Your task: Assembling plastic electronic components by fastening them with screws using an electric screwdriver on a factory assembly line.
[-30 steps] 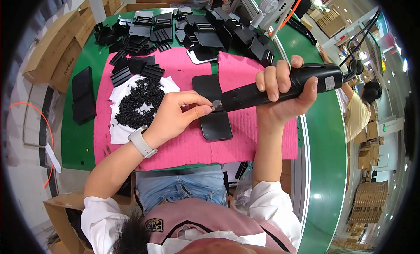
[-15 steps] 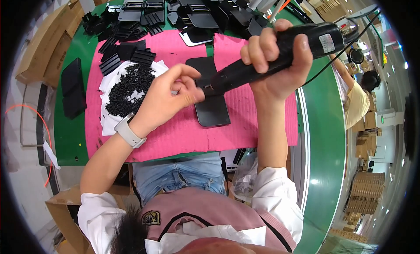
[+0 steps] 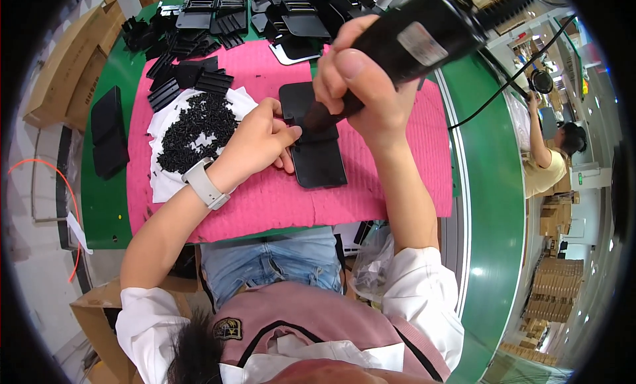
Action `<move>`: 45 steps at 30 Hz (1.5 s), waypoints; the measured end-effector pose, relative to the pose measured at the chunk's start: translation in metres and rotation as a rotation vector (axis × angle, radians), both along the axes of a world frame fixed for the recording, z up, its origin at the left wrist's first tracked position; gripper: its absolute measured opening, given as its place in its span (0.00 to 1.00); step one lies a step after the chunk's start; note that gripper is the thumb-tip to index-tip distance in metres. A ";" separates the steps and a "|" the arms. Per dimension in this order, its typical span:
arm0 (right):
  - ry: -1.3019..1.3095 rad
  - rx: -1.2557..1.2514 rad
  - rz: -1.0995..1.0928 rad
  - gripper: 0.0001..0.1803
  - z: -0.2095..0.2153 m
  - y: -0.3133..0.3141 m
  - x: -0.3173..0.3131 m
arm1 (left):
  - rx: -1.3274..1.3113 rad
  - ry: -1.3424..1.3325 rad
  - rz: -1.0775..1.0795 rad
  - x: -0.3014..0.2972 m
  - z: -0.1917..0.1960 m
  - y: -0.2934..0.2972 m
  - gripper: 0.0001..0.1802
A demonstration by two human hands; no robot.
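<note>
While the right hand (image 3: 374,100) clasps the driver (image 3: 401,49), the left hand (image 3: 257,143), grip unclear, should steady the plate (image 3: 320,165) inside the table's (image 3: 105,208) edges.

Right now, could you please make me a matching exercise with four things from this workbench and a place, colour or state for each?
1. Power tool
2. Small black parts
3. Watch strap
4. Ribbed sheet

A. Pink
B. Held in the right grip
C. Pale grey
D. Heaped on the white cloth

Pairs: 1-B; 2-D; 3-C; 4-A
</note>
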State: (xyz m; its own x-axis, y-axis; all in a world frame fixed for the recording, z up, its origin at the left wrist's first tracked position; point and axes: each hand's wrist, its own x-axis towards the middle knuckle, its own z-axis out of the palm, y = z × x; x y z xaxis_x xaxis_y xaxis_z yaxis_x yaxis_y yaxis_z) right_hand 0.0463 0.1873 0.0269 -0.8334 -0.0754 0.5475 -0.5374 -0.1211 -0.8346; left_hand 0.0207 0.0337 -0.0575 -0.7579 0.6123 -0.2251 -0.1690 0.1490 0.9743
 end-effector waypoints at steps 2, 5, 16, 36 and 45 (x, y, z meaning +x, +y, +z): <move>0.026 0.052 -0.019 0.11 0.002 -0.005 -0.005 | 0.007 -0.023 0.004 0.000 0.001 -0.001 0.20; 0.020 0.034 0.020 0.11 0.000 -0.007 -0.010 | 0.013 -0.034 0.012 0.001 0.000 -0.002 0.17; -0.019 0.022 0.089 0.13 -0.003 -0.002 -0.017 | 0.015 -0.016 0.026 -0.001 0.001 0.000 0.15; -0.487 0.307 -0.730 0.21 -0.069 0.158 0.027 | 0.249 0.341 0.129 0.029 -0.021 -0.003 0.38; 0.474 1.538 -0.466 0.39 0.018 0.006 0.040 | 0.167 0.942 0.230 0.026 0.024 -0.025 0.17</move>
State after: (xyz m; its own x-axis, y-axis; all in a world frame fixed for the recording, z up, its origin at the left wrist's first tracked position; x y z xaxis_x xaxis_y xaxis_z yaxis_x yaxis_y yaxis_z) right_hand 0.0859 0.1932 0.0448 -0.7313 -0.5548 0.3967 -0.5115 0.8309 0.2191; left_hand 0.0470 0.0091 -0.0333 -0.6879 0.3965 0.6080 0.6798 0.0583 0.7311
